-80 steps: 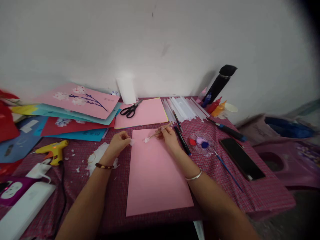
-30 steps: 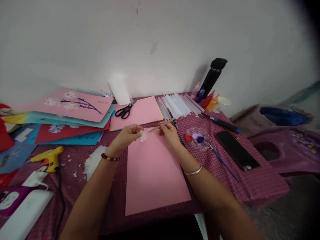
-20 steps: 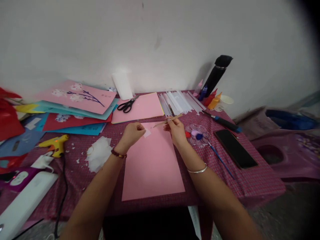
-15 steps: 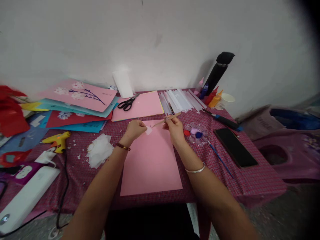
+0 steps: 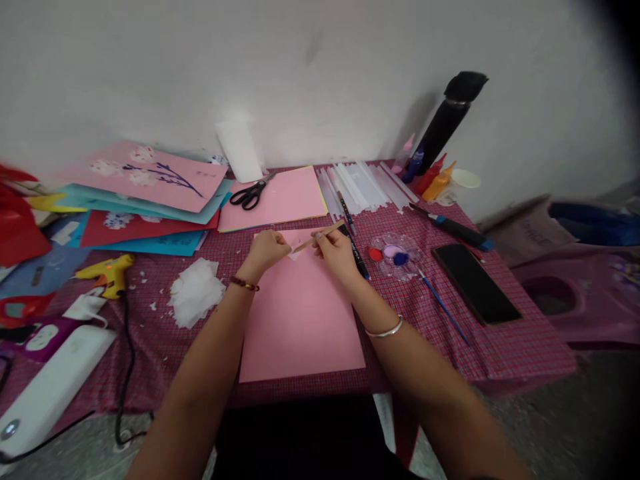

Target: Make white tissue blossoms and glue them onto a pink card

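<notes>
Over the upper part of a pink paper sheet (image 5: 305, 327), my left hand (image 5: 267, 256) is closed in a pinch on a small white tissue paper piece (image 5: 295, 253). My right hand (image 5: 336, 252) grips a thin, flat wooden stick (image 5: 330, 229) that slants down to the left. Its lower tip meets or nearly meets the tissue piece; I cannot tell which. A pile of white tissue squares (image 5: 196, 293) lies left of the sheet. Beyond my right hand, a dark marker (image 5: 356, 253) is partly hidden.
Left are a yellow glue gun (image 5: 113, 275), a white power bank-like box (image 5: 57, 380) and painted cards (image 5: 160, 177). Scissors (image 5: 251, 194) lie on stacked paper behind. Right are glue sticks (image 5: 360, 187), a paint palette (image 5: 395, 267), a brush (image 5: 445, 310), a phone (image 5: 475, 283) and paint bottles (image 5: 440, 181).
The stick's tip has come down closer to the tissue piece, and my right hand has shifted slightly left. The marker beyond it now shows. The view has tilted a little.
</notes>
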Motion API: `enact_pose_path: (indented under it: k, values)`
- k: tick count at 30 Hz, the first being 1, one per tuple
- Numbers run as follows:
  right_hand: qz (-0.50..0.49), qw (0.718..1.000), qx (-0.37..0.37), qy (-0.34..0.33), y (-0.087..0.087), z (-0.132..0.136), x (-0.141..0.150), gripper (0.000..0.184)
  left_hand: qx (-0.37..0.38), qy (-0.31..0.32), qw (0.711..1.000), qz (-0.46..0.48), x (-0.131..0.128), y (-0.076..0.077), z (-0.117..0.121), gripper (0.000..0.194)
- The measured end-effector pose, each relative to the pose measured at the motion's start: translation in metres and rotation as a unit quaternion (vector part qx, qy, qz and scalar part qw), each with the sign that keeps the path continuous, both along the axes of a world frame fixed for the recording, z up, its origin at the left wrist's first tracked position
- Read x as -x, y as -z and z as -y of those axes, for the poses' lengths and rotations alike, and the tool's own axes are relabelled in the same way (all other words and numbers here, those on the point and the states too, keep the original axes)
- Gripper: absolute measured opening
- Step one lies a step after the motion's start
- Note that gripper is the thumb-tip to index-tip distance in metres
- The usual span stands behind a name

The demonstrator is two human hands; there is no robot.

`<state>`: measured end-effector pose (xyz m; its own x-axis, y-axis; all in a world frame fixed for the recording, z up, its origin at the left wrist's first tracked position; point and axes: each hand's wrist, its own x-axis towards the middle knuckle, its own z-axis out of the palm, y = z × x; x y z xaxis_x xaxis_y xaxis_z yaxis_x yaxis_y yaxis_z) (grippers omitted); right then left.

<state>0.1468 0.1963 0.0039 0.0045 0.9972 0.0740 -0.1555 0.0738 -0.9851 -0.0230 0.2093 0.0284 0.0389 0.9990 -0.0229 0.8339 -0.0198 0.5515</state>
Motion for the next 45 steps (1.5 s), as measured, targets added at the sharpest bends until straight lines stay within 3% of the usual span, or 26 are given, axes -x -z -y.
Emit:
enact_pose_path:
  k: [23,27,29,32,37,45]
  values:
    - [0.029,1.000,-0.008,-0.004,0.009,-0.004,0.009,0.014,0.021,0.011,1.000,-0.008,-0.003,-0.008,0.003,0.020]
    - [0.033,0.999,-0.003,-0.011,0.009,-0.005,0.009,0.014,-0.022,0.021,0.997,0.067,0.003,-0.008,0.004,0.021]
    - [0.033,0.999,-0.003,-0.014,0.011,-0.005,0.009,0.014,-0.039,-0.001,0.994,0.101,0.011,-0.006,0.005,0.024]
    - [0.027,0.999,-0.003,-0.020,0.014,-0.008,0.010,0.014,-0.022,-0.016,0.997,0.069,0.028,-0.003,0.011,0.037]
    - [0.020,0.999,0.006,-0.026,0.017,-0.010,0.011,0.015,-0.010,0.011,0.998,0.063,0.048,0.007,0.021,0.046]
    - [0.029,0.999,0.033,-0.025,0.013,-0.010,0.012,0.014,-0.057,0.053,0.996,0.031,0.051,0.024,0.025,0.052]
